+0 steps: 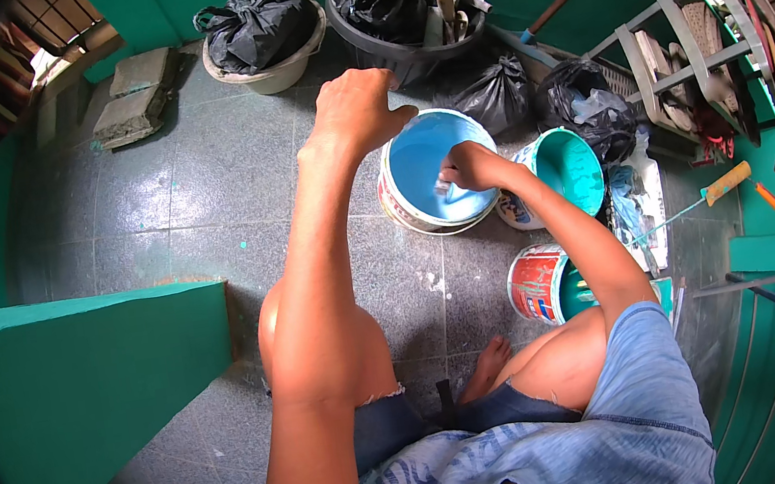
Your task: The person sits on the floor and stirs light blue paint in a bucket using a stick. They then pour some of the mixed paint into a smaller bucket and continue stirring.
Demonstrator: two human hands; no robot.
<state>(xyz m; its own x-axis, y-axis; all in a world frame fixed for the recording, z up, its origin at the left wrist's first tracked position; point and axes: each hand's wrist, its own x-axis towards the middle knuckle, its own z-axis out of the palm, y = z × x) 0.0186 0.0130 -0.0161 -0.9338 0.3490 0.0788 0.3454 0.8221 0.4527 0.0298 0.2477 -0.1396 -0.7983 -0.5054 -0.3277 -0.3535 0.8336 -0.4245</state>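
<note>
I squat on a grey tiled floor over a white bucket whose inside is coated light blue. My left hand grips the bucket's far rim and tilts it toward me. My right hand reaches inside the bucket and is closed on a small light-coloured tool, mostly hidden by the fingers, pressed against the inner wall. A second bucket with a teal inside leans right next to my right forearm.
A red and white paint tin with teal paint stands by my right knee. Black bags fill a pale tub and a dark tub behind. A paint roller lies at right, a grey step frame beyond, a green wall at left.
</note>
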